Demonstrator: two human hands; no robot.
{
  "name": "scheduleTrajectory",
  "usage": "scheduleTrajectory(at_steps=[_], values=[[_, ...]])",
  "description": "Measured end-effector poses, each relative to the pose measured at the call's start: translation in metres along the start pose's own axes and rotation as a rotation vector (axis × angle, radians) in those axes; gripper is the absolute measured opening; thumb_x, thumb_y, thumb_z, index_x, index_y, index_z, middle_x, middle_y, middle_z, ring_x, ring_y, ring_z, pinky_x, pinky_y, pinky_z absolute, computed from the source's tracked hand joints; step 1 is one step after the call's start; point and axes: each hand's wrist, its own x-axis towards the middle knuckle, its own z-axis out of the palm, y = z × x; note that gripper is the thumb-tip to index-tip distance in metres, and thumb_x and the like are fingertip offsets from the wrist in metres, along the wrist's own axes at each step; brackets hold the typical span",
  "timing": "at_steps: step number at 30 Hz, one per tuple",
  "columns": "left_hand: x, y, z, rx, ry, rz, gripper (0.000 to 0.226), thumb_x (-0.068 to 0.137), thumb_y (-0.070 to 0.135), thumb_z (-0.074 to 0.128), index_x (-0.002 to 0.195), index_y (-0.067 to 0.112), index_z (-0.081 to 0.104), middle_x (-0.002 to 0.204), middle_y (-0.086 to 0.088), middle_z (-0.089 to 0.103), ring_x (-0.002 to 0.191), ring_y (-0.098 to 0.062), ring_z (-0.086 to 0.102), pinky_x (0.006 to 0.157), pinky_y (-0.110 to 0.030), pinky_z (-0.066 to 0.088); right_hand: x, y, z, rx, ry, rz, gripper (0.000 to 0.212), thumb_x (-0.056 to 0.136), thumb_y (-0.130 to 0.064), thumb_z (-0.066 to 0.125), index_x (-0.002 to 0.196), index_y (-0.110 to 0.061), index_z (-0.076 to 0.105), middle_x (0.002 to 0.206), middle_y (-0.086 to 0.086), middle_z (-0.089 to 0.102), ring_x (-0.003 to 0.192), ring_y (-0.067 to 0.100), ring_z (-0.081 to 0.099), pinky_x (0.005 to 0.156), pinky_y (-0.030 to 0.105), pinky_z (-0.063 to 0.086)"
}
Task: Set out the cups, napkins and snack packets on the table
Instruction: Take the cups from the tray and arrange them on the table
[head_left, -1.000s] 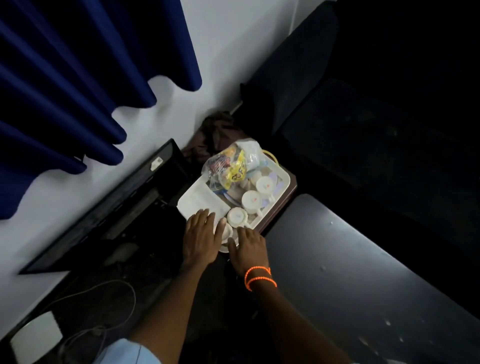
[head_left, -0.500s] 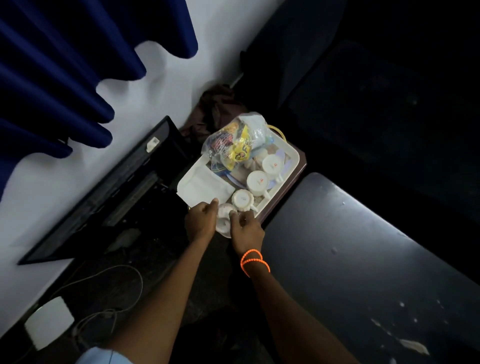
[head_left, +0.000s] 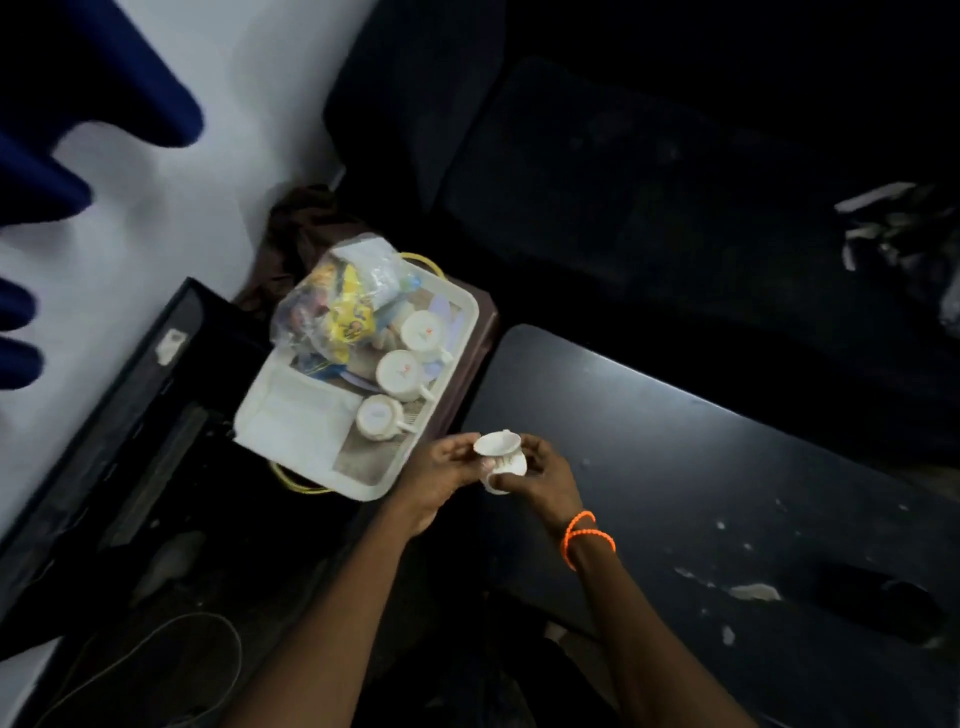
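Observation:
A white cup (head_left: 500, 458) is held between both hands, lifted just off the near right corner of the white tray (head_left: 464, 306). My left hand (head_left: 435, 478) pinches its left rim and my right hand (head_left: 540, 480), with orange bracelets at the wrist, grips its lower right side. Three more white cups (head_left: 404, 374) stand in a row on the tray. A folded white napkin (head_left: 296, 421) lies on the tray's near left part. A clear bag of snack packets (head_left: 337, 306) sits at the tray's far end. The dark table (head_left: 701, 493) lies to the right.
A black flat screen (head_left: 104, 431) leans against the white wall on the left, with cables (head_left: 156, 654) on the floor below. Blue curtains (head_left: 78, 104) hang at the upper left. A dark sofa (head_left: 675, 182) fills the far side, with crumpled items (head_left: 898, 234) at the right edge.
Both hands closed on the nearest cup in the tray, lifted it and drew it back toward the table's corner. The view has also shifted to the right.

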Motion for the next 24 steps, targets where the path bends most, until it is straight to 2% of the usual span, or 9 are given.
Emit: scheduleTrajectory(at_steps=[3,6,10,13,16,20,22,24], values=[[0.015,-0.011,0.053,0.214,-0.081,0.06,0.059,0.076,-0.013,0.083,0.131,0.0,0.066,0.125,-0.017,0.074,0.118,-0.027,0.07,0.104,-0.041,0.057,0.005,0.019,-0.048,-0.174,0.123,-0.002,0.063,0.065,0.001,0.089,0.12,-0.011,0.062,0.112,0.006,0.073,0.094,0.017,0.068,0.076,0.019,0.053],[0.031,-0.024,0.105,0.389,-0.137,0.133,0.056,0.075,-0.017,0.076,0.128,0.001,0.067,0.125,-0.015,0.073,0.121,-0.028,0.069,0.107,-0.043,0.054,0.007,0.037,-0.083,-0.264,0.272,-0.016,0.059,0.061,-0.015,0.094,0.106,-0.023,0.055,0.104,0.001,0.068,0.086,0.014,0.065,0.067,0.02,0.048],[0.051,-0.041,0.154,0.554,-0.24,0.168,0.063,0.077,-0.016,0.067,0.135,0.007,0.064,0.129,-0.008,0.072,0.123,-0.021,0.067,0.109,-0.043,0.053,0.011,0.063,-0.117,-0.29,0.471,-0.013,0.056,0.062,-0.02,0.094,0.104,-0.025,0.057,0.103,-0.002,0.065,0.08,-0.002,0.059,0.061,0.007,0.038],[0.064,-0.054,0.179,0.661,-0.332,0.178,0.069,0.077,-0.018,0.06,0.139,0.011,0.062,0.135,-0.006,0.069,0.128,-0.021,0.064,0.11,-0.043,0.052,0.016,0.081,-0.134,-0.283,0.562,0.032,0.049,0.066,-0.024,0.091,0.101,-0.027,0.057,0.099,-0.003,0.066,0.075,-0.002,0.057,0.057,0.005,0.035],[0.075,-0.066,0.194,0.719,-0.388,0.173,0.074,0.076,-0.019,0.061,0.143,0.011,0.059,0.14,-0.007,0.067,0.13,-0.022,0.062,0.11,-0.04,0.053,0.02,0.097,-0.146,-0.286,0.631,0.04,0.044,0.069,-0.027,0.09,0.098,-0.026,0.057,0.097,-0.003,0.066,0.079,0.015,0.062,0.06,0.011,0.036],[0.081,-0.076,0.2,0.74,-0.424,0.206,0.081,0.075,-0.006,0.078,0.148,0.019,0.054,0.138,0.009,0.063,0.127,-0.011,0.059,0.107,-0.031,0.05,0.024,0.106,-0.154,-0.295,0.686,0.03,0.044,0.07,-0.026,0.089,0.101,-0.026,0.057,0.1,-0.003,0.065,0.083,0.019,0.063,0.062,0.022,0.04],[0.08,-0.079,0.194,0.741,-0.403,0.201,0.086,0.077,0.002,0.083,0.154,0.019,0.048,0.147,0.007,0.058,0.135,-0.012,0.054,0.114,-0.036,0.047,0.024,0.108,-0.153,-0.292,0.7,0.042,0.051,0.067,-0.022,0.09,0.104,-0.018,0.056,0.105,0.002,0.062,0.086,0.022,0.062,0.069,0.028,0.041],[0.074,-0.079,0.182,0.669,-0.316,0.146,0.086,0.079,0.006,0.084,0.155,0.019,0.046,0.153,0.0,0.055,0.141,-0.014,0.05,0.114,-0.038,0.048,0.02,0.109,-0.147,-0.262,0.757,0.127,0.062,0.062,-0.015,0.094,0.11,-0.006,0.056,0.112,0.011,0.059,0.096,0.028,0.06,0.076,0.033,0.044]])
